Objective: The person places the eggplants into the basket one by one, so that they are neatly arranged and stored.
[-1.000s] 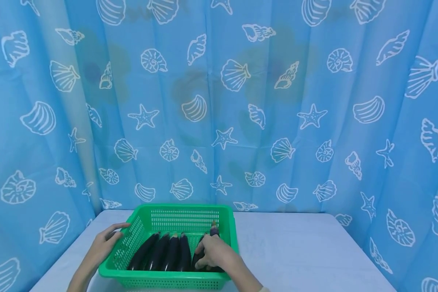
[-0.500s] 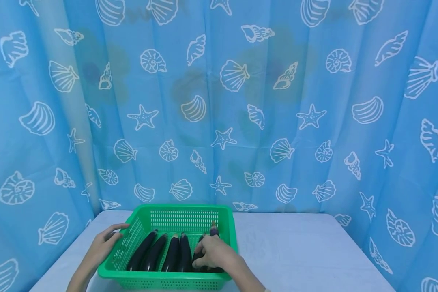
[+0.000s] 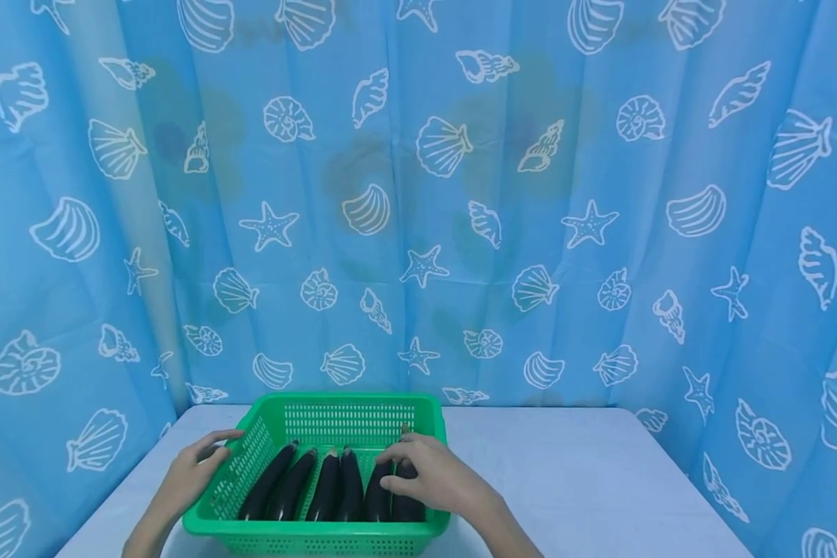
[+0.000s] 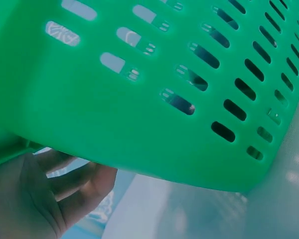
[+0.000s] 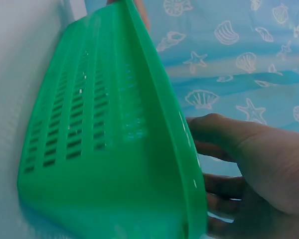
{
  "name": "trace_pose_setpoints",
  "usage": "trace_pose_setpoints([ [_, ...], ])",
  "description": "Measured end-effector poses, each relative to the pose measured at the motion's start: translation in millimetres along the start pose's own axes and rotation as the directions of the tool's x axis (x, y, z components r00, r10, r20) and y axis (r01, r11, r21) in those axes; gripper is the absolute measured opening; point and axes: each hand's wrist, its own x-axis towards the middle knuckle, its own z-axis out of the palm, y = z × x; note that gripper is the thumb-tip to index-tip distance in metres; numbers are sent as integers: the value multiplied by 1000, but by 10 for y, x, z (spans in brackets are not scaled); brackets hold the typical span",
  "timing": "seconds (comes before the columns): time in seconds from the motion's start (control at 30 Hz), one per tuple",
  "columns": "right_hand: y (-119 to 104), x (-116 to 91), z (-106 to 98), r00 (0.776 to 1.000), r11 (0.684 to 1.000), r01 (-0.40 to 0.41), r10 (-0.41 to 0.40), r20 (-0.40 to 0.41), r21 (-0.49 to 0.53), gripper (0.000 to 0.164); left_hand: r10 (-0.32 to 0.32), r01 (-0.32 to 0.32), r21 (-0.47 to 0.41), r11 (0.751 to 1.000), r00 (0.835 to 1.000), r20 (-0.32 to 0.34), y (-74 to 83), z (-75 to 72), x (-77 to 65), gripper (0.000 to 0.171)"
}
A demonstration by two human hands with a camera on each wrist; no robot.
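Several dark purple eggplants (image 3: 325,488) lie side by side, lengthwise, in a green slotted plastic basket (image 3: 349,528). My left hand (image 3: 188,473) is at the basket's left rim, its fingers hooked over the edge; in the left wrist view that hand (image 4: 65,194) is partly hidden by the green wall. Over the basket's right part hovers my right hand (image 3: 435,474), thumb and forefinger apart, above the two rightmost eggplants. It partly covers the rightmost eggplant (image 3: 408,508). In the right wrist view, the right hand's fingers (image 5: 224,134) pass behind the rim, tips hidden.
The basket stands on a white-covered table (image 3: 565,480), whose surface stretches to its right. A blue curtain (image 3: 460,232) printed with white shells and starfish hangs behind and at both sides.
The leftmost eggplants have spread apart a little. My right hand has loosened from the eggplants at the right and shifted slightly rightward and up. The left hand stays at the rim.
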Motion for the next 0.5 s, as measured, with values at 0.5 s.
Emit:
trace_pose_setpoints([
  [0.5, 668, -572, -360, 891, 943, -258, 148, -429, -211, 56, 206, -180, 276, 944, 976, -70, 224, -103, -39, 53],
])
